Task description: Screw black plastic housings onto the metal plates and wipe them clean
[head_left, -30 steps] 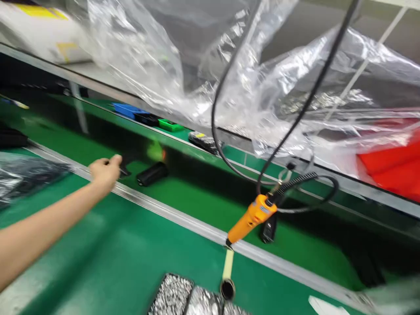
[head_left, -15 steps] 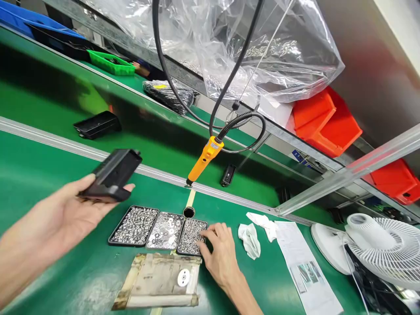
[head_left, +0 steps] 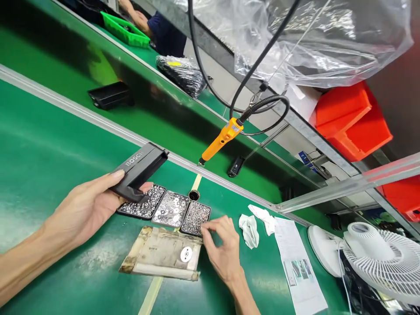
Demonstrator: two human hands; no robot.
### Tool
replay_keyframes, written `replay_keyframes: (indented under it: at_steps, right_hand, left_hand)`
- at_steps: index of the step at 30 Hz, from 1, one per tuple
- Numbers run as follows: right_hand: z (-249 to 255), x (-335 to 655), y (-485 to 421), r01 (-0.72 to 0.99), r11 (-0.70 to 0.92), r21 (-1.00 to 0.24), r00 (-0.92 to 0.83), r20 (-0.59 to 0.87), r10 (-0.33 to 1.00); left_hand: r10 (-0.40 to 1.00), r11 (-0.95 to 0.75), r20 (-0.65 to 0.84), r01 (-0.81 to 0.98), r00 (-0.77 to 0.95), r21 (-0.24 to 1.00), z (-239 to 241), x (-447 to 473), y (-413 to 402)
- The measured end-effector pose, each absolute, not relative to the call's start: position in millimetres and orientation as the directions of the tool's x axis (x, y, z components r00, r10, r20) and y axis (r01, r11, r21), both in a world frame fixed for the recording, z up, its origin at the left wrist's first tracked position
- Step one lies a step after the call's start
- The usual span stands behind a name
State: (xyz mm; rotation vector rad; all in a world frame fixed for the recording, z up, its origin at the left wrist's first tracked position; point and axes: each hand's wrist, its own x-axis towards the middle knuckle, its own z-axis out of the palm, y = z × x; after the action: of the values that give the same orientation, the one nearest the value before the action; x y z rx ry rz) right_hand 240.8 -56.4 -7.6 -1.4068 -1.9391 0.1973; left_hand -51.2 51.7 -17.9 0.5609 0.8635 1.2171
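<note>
A black plastic housing (head_left: 141, 168) lettered BOSCH is gripped in my left hand (head_left: 95, 208), thumb on top, above the left tray of small metal parts (head_left: 152, 203). The middle tray (head_left: 170, 209) carries flat shiny washers. At the front right corner of the right tray (head_left: 197, 217), full of tiny metal pieces, my right hand (head_left: 225, 245) has thumb and index finger pinched together. Whatever sits between those fingertips is too small to make out. A taped, worn pad (head_left: 164, 251) with a white disc (head_left: 186, 254) on it lies in front of the trays.
An orange electric screwdriver (head_left: 219, 142) hangs from a cable behind the trays. A small round black-centred item (head_left: 194, 195) sits behind them. White cloths (head_left: 249, 231), a printed sheet (head_left: 297, 262) and a white fan (head_left: 377, 256) are at right. A co-worker's arm (head_left: 133, 13) shows beyond.
My left hand has moved right with the housing, now turned so its lettering shows. My right hand has drawn back to the tray's corner and its fingertips have closed. The camera view has shifted.
</note>
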Motion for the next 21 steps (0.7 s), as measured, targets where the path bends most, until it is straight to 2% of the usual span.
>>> replay_keyframes:
  at_steps: [2,5,9,12,18,21]
  right_hand:
    - [-0.7,237.4,-68.8,0.705,0.476,-0.525,-0.225,0.472,0.853]
    - [2.8,236.8,-83.1,0.692,0.578,-0.432,-0.365,0.481,0.797]
    - [6.4,241.2,-88.7,0.739,0.609,-0.289,-0.518,0.335,0.787]
    - [10.4,241.6,-87.9,0.759,0.605,-0.243,-0.540,0.285,0.792]
    - [4.9,236.5,-86.4,0.723,0.521,-0.455,-0.394,0.347,0.851]
    - [3.8,233.9,-86.4,0.716,0.496,-0.492,-0.349,0.362,0.864]
  left_hand:
    - [0.960,0.270,-0.262,-0.572,0.098,0.775,-17.0,-51.5,51.6]
    - [0.961,0.265,-0.262,-0.578,0.091,0.772,-16.9,-51.1,51.5]
    - [0.962,0.261,-0.260,-0.572,0.085,0.777,-15.3,-49.2,50.0]
    - [0.962,0.252,-0.265,-0.569,0.061,0.783,-11.3,-47.1,48.8]
    - [0.955,0.268,-0.291,-0.555,0.048,0.787,-8.1,-47.7,47.4]
    - [0.953,0.276,-0.299,-0.549,0.049,0.789,-10.1,-50.8,46.8]
